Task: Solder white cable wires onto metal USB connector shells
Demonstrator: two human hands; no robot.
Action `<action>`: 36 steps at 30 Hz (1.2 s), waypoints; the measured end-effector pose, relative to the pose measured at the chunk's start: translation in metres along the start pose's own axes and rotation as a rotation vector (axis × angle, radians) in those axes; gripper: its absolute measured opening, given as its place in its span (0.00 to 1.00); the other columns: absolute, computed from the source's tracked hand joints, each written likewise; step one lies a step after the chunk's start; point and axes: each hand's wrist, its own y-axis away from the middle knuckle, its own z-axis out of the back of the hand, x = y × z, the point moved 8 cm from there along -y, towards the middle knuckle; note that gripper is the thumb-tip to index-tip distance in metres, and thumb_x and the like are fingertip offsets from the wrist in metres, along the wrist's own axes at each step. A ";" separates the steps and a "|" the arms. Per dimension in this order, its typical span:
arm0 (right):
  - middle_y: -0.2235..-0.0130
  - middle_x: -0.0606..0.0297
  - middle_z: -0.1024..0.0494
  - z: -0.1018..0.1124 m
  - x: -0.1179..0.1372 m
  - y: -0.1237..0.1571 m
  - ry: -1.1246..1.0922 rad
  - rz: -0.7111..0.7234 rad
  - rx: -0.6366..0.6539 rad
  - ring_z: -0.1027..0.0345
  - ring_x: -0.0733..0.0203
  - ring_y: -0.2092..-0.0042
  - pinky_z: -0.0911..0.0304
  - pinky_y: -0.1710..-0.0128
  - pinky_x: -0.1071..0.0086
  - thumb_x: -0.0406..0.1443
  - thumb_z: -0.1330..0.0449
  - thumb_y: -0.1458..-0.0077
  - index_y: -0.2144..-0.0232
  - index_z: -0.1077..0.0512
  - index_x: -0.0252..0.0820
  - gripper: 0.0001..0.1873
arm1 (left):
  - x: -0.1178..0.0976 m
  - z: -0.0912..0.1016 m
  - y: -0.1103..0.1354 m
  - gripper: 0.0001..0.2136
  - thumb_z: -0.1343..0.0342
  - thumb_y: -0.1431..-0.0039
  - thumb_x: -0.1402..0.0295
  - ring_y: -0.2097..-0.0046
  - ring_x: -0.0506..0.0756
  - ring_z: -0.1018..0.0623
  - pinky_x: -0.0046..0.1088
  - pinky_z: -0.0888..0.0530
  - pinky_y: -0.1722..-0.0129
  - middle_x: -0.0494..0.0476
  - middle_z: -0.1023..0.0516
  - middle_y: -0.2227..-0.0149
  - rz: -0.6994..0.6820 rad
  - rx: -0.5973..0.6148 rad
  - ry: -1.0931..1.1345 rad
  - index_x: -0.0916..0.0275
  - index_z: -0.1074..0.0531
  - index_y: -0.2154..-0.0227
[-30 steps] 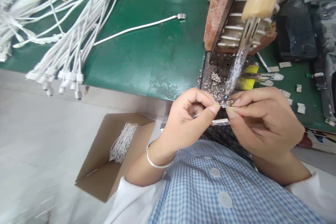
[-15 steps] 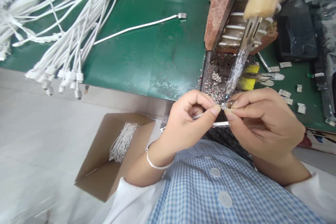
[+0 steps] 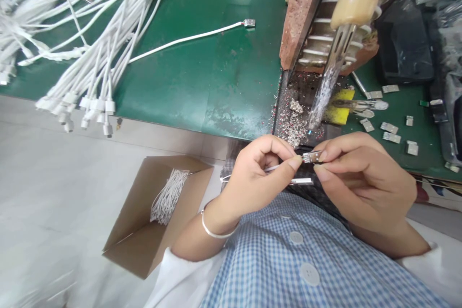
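Observation:
My left hand [image 3: 258, 171] pinches a thin white cable [image 3: 271, 168] between thumb and forefinger, close to its wire end. Right at those fingertips is a small metal USB connector [image 3: 311, 157], its far end at the fingertips of my right hand [image 3: 364, 178], which grips it. The cable's wires appear to meet the connector. Below the left fingers a slim white strip [image 3: 302, 181] pokes out; its kind is unclear. Beyond my hands, the tip of a wooden-handled soldering iron [image 3: 319, 101] points down towards the connector, apart from it.
Solder crumbs [image 3: 296, 122] lie under the iron, beside a yellow sponge [image 3: 341, 108] and a brick [image 3: 296, 24]. Loose connectors [image 3: 391, 137] are scattered right. White cables [image 3: 104, 57] lie left on the green table [image 3: 202, 86]. A cardboard box [image 3: 133, 231] stands on the floor.
Both hands have come down, towards my body and away from the iron's tip, with the cable and connector. More of the connector now shows between the fingers.

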 end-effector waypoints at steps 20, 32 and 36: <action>0.64 0.65 0.26 0.000 -0.010 0.023 -0.243 -0.126 0.103 0.26 0.62 0.61 0.24 0.63 0.69 0.20 0.40 0.49 0.69 0.30 0.42 0.13 | 0.019 -0.002 0.026 0.11 0.42 0.37 0.60 0.70 0.50 0.29 0.25 0.31 0.72 0.54 0.28 0.71 0.047 0.083 -0.105 0.62 0.30 0.70; 0.64 0.62 0.25 0.000 -0.004 0.033 -0.330 -0.064 0.192 0.25 0.59 0.63 0.22 0.67 0.66 0.19 0.41 0.50 0.68 0.30 0.42 0.14 | 0.015 0.002 0.035 0.18 0.46 0.35 0.55 0.76 0.49 0.33 0.25 0.36 0.76 0.51 0.31 0.78 0.004 0.091 -0.267 0.63 0.32 0.76; 0.64 0.60 0.25 -0.002 -0.008 0.042 -0.405 -0.054 0.277 0.22 0.56 0.67 0.20 0.71 0.66 0.15 0.41 0.54 0.65 0.27 0.43 0.21 | 0.004 0.047 0.048 0.25 0.49 0.35 0.50 0.79 0.48 0.33 0.25 0.38 0.78 0.51 0.32 0.82 -0.049 -0.096 -0.378 0.63 0.35 0.83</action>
